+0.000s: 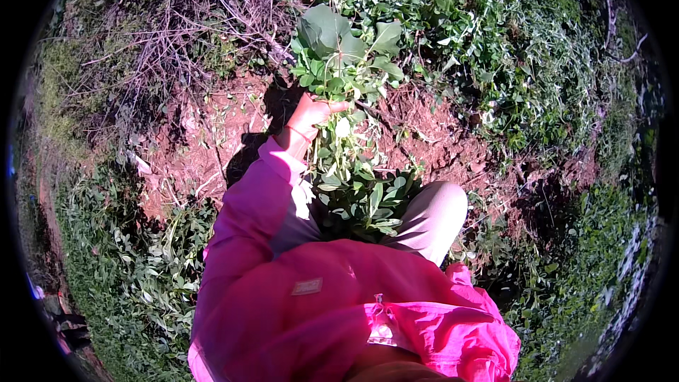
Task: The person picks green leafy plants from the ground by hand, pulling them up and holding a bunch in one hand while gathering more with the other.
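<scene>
My left hand (312, 115) reaches out ahead of me and grips a bunch of leafy green stems (323, 71). Broad, lobed leaves (331, 32) top the bunch, and smaller rounded leaves cluster just above my fingers. Paler stems and leaves (339, 154) hang below the hand. Between my knees stand more green leafy plants (371, 204); I cannot tell whether they join the held bunch. My right hand is out of view; only the bent pink sleeve (472, 329) shows on that side.
Reddish bare soil (451, 143) runs across the ground ahead. Dry, tangled twigs (164, 48) lie at the upper left. Dense low greenery (504, 58) covers the upper right, with more leafy growth (132, 270) at the left. My bent knee (443, 207) is beside the plants.
</scene>
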`<action>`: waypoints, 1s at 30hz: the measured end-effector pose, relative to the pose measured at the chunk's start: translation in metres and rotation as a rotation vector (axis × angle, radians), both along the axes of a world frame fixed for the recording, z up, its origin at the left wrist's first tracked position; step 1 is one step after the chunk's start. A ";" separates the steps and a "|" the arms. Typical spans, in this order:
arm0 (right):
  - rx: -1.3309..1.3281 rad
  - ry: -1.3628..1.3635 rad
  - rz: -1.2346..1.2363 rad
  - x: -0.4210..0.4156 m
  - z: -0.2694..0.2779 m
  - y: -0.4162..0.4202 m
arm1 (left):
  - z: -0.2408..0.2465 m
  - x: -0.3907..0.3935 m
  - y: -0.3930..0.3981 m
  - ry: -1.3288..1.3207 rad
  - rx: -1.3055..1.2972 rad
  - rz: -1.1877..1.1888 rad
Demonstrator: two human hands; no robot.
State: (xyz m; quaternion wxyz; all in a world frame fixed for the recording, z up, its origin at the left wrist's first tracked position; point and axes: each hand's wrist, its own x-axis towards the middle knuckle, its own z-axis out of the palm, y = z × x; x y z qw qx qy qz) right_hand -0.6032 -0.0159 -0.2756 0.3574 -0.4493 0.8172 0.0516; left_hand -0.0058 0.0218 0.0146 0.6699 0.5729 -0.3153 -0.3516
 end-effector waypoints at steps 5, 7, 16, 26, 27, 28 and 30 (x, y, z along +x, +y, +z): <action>-0.357 -0.316 -0.149 0.045 0.012 -0.092 | -0.006 0.009 0.004 0.040 -0.044 -0.003; -0.641 -0.644 -0.178 0.066 0.040 -0.151 | -0.005 0.005 -0.005 0.049 -0.056 -0.008; -0.715 -1.741 0.141 0.329 0.323 -0.123 | -0.007 0.003 -0.004 0.079 0.067 -0.012; -0.593 -0.567 1.132 0.357 0.275 -0.063 | -0.008 0.011 0.008 0.072 0.031 -0.036; -0.533 -0.416 1.218 0.354 0.277 -0.060 | -0.009 0.011 0.006 0.085 0.014 -0.024; -0.532 -0.409 1.233 0.354 0.280 -0.058 | -0.011 0.011 0.004 0.098 -0.003 -0.011; -0.525 -0.401 1.263 0.354 0.283 -0.054 | -0.010 0.010 0.002 0.130 0.041 0.021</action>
